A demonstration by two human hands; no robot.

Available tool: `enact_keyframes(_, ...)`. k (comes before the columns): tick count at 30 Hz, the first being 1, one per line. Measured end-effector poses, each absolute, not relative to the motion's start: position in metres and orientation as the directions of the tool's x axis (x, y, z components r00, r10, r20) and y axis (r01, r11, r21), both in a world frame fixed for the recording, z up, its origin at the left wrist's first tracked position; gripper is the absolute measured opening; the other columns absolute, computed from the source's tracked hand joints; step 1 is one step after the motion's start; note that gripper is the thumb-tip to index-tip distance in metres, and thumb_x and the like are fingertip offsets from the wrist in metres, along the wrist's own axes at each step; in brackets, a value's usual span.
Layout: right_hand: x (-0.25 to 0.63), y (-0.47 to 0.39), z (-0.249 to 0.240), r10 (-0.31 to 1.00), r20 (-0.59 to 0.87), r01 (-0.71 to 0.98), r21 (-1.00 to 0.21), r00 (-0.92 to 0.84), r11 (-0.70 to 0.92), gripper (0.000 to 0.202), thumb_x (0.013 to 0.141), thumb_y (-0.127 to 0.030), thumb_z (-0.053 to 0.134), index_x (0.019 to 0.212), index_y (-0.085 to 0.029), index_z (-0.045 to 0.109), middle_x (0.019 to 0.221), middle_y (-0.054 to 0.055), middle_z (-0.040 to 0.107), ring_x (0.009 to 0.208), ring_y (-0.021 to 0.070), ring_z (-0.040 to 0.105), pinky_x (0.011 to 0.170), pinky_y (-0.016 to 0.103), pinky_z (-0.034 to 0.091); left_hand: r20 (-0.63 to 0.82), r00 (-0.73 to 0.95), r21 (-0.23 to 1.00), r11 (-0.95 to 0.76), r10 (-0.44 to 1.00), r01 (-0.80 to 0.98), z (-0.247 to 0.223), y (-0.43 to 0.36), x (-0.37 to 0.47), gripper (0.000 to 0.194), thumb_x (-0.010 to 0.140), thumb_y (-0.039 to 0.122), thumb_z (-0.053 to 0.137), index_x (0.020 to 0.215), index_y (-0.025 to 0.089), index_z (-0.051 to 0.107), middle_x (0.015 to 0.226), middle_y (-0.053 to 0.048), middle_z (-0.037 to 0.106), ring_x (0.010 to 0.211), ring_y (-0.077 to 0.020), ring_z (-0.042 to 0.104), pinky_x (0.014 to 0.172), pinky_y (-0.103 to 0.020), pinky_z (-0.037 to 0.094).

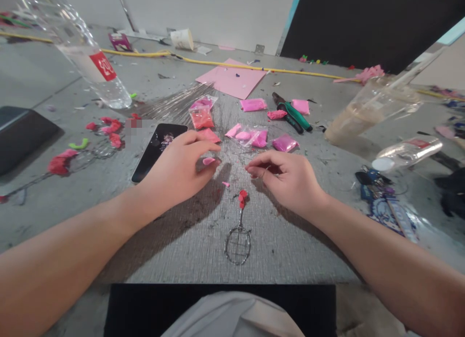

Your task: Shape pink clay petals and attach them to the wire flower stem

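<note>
A small pink piece of modelling clay [208, 160] rests at the thumb of my left hand [178, 162], which holds it with the fingers curved above. My right hand [286, 177] is closed in a pinch; whatever lies between its fingertips is too small to make out. Between and below the hands lies a little wire racket [238, 245] with a crossed wire mesh and red clay [242, 198] on its handle end. A tiny pink clay bit [225, 184] is on the table just above the racket. Both hands are apart from the racket.
A phone [156, 148] lies beside my left hand. Clay packets [253, 105], green-handled pliers [296, 115] and thin wires [174, 104] lie beyond. A water bottle [98, 70] stands left; a drink cup [358, 114], small bottle [409, 153] and keyring [376, 177] are right.
</note>
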State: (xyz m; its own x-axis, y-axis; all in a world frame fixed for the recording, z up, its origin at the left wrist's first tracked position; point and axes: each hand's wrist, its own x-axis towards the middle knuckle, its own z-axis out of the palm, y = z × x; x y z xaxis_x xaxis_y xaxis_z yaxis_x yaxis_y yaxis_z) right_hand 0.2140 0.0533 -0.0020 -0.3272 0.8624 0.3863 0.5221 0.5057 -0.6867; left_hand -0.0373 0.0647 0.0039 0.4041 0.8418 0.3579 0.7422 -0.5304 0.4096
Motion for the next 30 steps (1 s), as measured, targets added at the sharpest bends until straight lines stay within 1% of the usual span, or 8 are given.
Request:
enact_keyframes(3,0.213,0.053,0.001,0.827,0.455,0.5,-0.659,-0.33,0.562,0.008,0.087,-0.021,0.08,0.081,-0.019,0.076,0.082,0.002,0.078,0.071,0.0145,0.069,0.063,0.026,0.053,0.357,0.292,0.572,-0.455,0.887,0.682,0.014,0.055,-0.031,0.029,0.094,0.032,0.064,0.12,0.02,0.07,0.119,-0.01,0.071,0.1,-0.0231,0.067,0.077,-0.031,0.054)
enact_keyframes(7,0.211,0.046,0.007,0.769,0.536,0.492,-0.594,-0.348,0.637,0.012,0.086,-0.02,0.083,0.079,-0.02,0.073,0.078,0.0,0.076,0.069,0.0135,0.068,0.065,0.026,0.054,0.269,0.188,0.752,-0.327,0.945,0.572,0.022,0.046,-0.024,0.022,0.094,0.035,0.067,0.109,0.02,0.072,0.101,-0.005,0.074,0.083,-0.0174,0.066,0.07,-0.027,0.052)
enact_keyframes(9,0.211,0.039,0.009,0.706,0.597,0.49,-0.517,-0.381,0.702,0.006,0.091,-0.016,0.077,0.088,-0.021,0.074,0.084,0.001,0.079,0.076,0.0148,0.072,0.071,0.028,0.057,0.156,0.233,0.827,-0.256,0.96,0.5,0.024,0.042,-0.022,0.018,0.094,0.036,0.068,0.1,0.02,0.073,0.087,-0.002,0.071,0.07,-0.0136,0.062,0.061,-0.024,0.048)
enact_keyframes(13,0.207,0.026,0.01,0.524,0.677,0.336,-0.402,-0.517,0.852,0.035,0.095,-0.001,0.056,0.118,-0.022,0.07,0.104,0.006,0.08,0.095,0.0184,0.074,0.084,0.035,0.062,-0.071,0.402,0.941,-0.073,0.913,0.332,0.023,0.034,-0.017,0.02,0.094,0.037,0.067,0.086,0.019,0.072,0.065,0.003,0.059,0.053,-0.0087,0.048,0.047,-0.021,0.037)
enact_keyframes(16,0.203,0.02,0.012,0.479,0.69,0.225,-0.43,-0.542,0.874,0.04,0.093,0.001,0.057,0.123,-0.022,0.069,0.103,0.007,0.08,0.098,0.0205,0.073,0.084,0.039,0.064,-0.171,0.481,0.964,0.045,0.86,0.262,0.023,0.027,-0.013,0.019,0.093,0.034,0.067,0.081,0.02,0.07,0.059,0.005,0.052,0.049,-0.0078,0.043,0.043,-0.019,0.033)
enact_keyframes(20,0.199,0.018,0.017,0.522,0.664,0.182,-0.513,-0.536,0.839,0.037,0.093,0.0,0.063,0.124,-0.02,0.07,0.094,0.005,0.081,0.1,0.019,0.074,0.086,0.035,0.066,-0.252,0.528,0.963,0.157,0.811,0.218,0.026,0.021,-0.011,0.017,0.091,0.03,0.068,0.076,0.02,0.068,0.055,0.006,0.047,0.046,-0.0068,0.039,0.04,-0.017,0.029)
enact_keyframes(26,0.2,0.017,0.018,0.485,0.667,0.178,-0.475,-0.566,0.862,0.046,0.094,0.0,0.06,0.136,-0.018,0.064,0.116,0.011,0.08,0.114,0.0215,0.074,0.096,0.039,0.066,-0.315,0.554,0.946,0.301,0.77,0.12,0.027,0.021,-0.014,0.019,0.093,0.032,0.065,0.078,0.021,0.067,0.055,0.005,0.046,0.046,-0.0073,0.037,0.039,-0.017,0.027)
enact_keyframes(30,0.197,0.016,0.021,0.515,0.66,0.204,-0.491,-0.547,0.847,0.039,0.095,-0.001,0.061,0.131,-0.016,0.066,0.116,0.013,0.08,0.114,0.0196,0.075,0.097,0.037,0.066,-0.314,0.53,0.943,0.322,0.788,0.08,0.024,0.02,-0.014,0.018,0.093,0.032,0.066,0.08,0.021,0.067,0.059,0.004,0.046,0.049,-0.0069,0.038,0.041,-0.017,0.028)
